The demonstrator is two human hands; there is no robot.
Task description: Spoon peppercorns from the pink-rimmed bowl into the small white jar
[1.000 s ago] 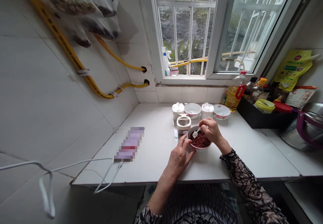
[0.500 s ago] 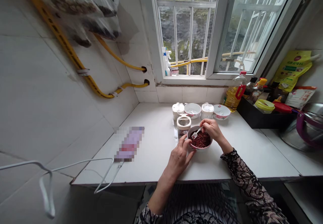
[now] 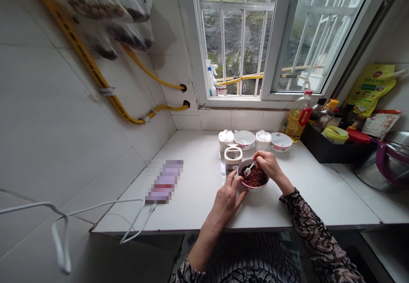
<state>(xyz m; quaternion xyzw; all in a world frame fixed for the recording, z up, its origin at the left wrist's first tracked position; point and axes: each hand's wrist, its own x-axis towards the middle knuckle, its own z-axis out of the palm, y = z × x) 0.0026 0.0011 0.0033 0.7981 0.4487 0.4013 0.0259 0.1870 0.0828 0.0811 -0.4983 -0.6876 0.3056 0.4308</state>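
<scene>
A white bowl point(image 3: 254, 187) stands on the counter, filled with dark red, dried bits point(image 3: 256, 176) that look like peppercorns. My left hand point(image 3: 227, 195) is closed on the bowl's left rim, thumb low on its near side. Pinched in my right hand point(image 3: 267, 164) is a small white spoon point(image 3: 249, 170), its head tilted down at the bits. Just behind the bowl, a jar with a cream-coloured rim point(image 3: 233, 156) has dark contents. Farther back stand two white lidded jars, one left point(image 3: 226, 140) and one right point(image 3: 263, 141).
Two more bowls, one left point(image 3: 244, 140) and one right point(image 3: 280, 142), sit at the back. An oil bottle point(image 3: 294, 119) and a black seasoning box point(image 3: 332, 147) are to the right, beside a steel pot point(image 3: 383, 164). A white wire holder point(image 3: 137, 227) juts over the counter's left.
The view has shifted very slightly. Both hands, the spoon and the bowl stay in nearly the same place.
</scene>
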